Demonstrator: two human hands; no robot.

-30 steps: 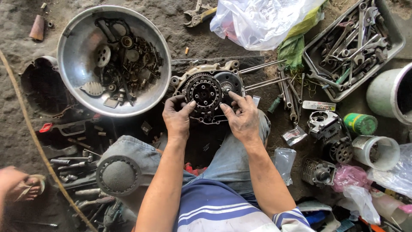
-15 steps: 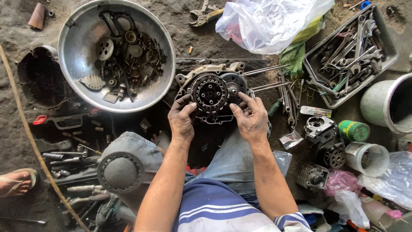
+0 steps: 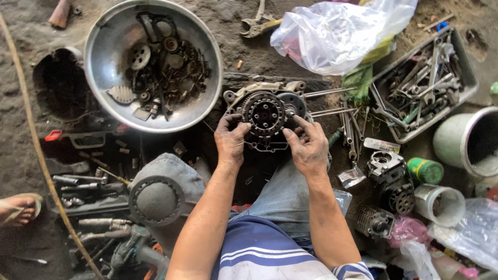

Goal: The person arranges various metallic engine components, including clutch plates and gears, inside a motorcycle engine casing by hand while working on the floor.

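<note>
two hands work on a round clutch assembly (image 3: 263,113) set in an engine case (image 3: 270,124) on the dirt floor (image 3: 21,155), between the person's knees. the left hand (image 3: 231,139) grips its lower left rim; the right hand (image 3: 307,147) pinches its right edge, fingers curled. a metal bowl (image 3: 202,67) of small parts lies just to the left, and a tray of wrenches (image 3: 423,83) sits well to the right.

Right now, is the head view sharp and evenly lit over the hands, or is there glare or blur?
Head view: sharp on the left hand, right hand and toothed clutch disc; soft daylight, little shadow; mild sheen on the metal bowl; bright glare on the clear plastic bag; edges bend slightly.
</note>
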